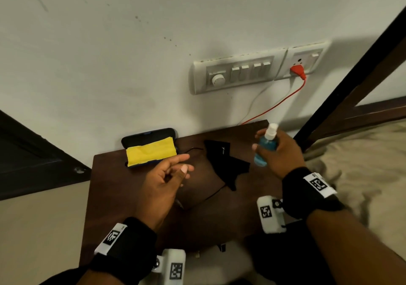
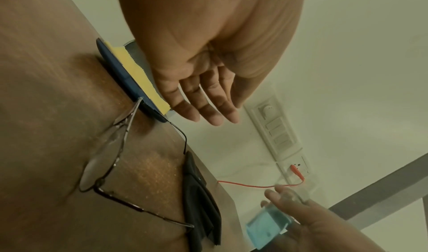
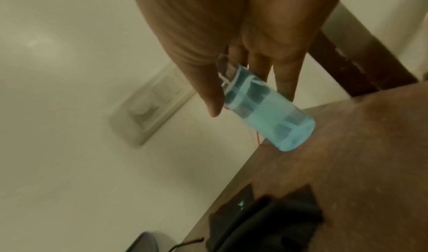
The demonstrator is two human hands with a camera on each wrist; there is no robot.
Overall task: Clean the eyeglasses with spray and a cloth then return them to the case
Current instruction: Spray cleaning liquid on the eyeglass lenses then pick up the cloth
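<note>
Thin wire-framed eyeglasses (image 2: pixel 102 157) lie unfolded on the brown table (image 1: pixel 219 214); in the head view my left hand hides most of them. My left hand (image 1: pixel 185 164) hovers over them with relaxed fingers (image 2: pixel 203 107) and holds nothing. An open dark blue case (image 1: pixel 151 135) with a yellow cloth (image 1: pixel 151 151) in it stands at the table's back left. A crumpled black cloth (image 1: pixel 224 161) lies mid-table. My right hand (image 1: pixel 261 144) grips a blue spray bottle (image 1: pixel 264 149) with a white nozzle, tilted above the table's back right (image 3: pixel 266 109).
A switch panel (image 1: pixel 239 71) is on the wall behind, with a red plug and cable (image 1: pixel 283 102) running down behind the table. A dark wooden bed frame (image 1: pixel 351 87) and beige bedding (image 1: pixel 362 170) border the right side. The table's left edge drops to the floor.
</note>
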